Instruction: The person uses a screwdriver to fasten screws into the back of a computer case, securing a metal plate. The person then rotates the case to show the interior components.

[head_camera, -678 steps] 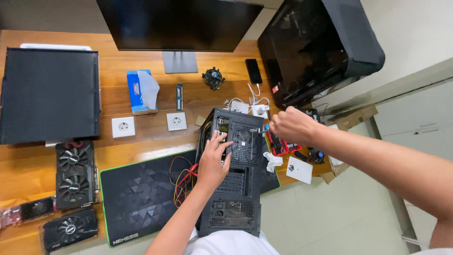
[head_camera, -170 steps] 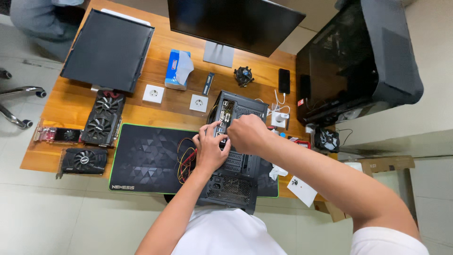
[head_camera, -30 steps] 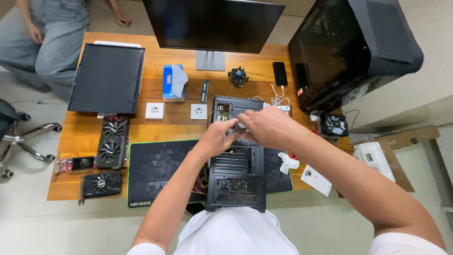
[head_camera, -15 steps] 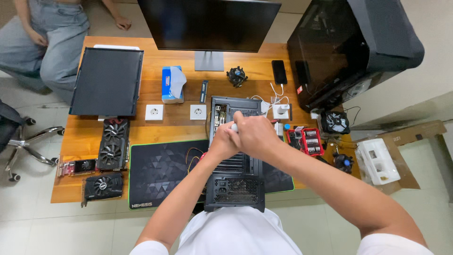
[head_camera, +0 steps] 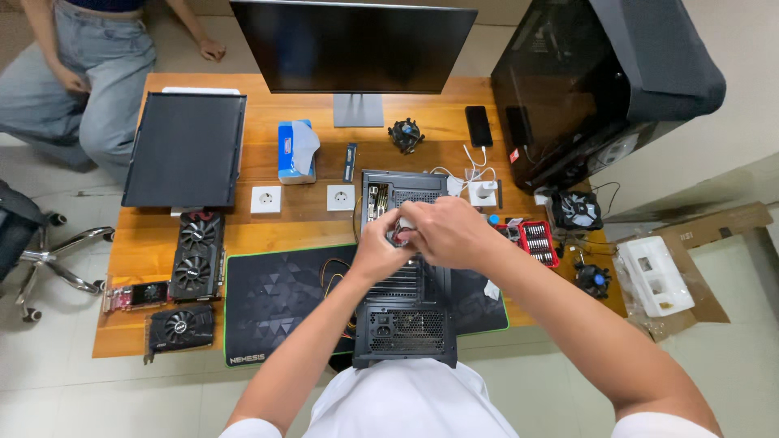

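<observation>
Centrally, both hands meet over an open black case (head_camera: 404,312) lying on the tabletop (head_camera: 308,223). The left hand (head_camera: 380,250) and right hand (head_camera: 449,233) curl together around a small pale part (head_camera: 403,226); who grips it cannot be told. Left of the case lies a dark mat (head_camera: 280,300), with three graphics cards (head_camera: 193,258) farther left. A monitor (head_camera: 353,45) stands at upper centre, a big black tower (head_camera: 592,77) at upper right. Another person (head_camera: 89,73) sits at upper left.
</observation>
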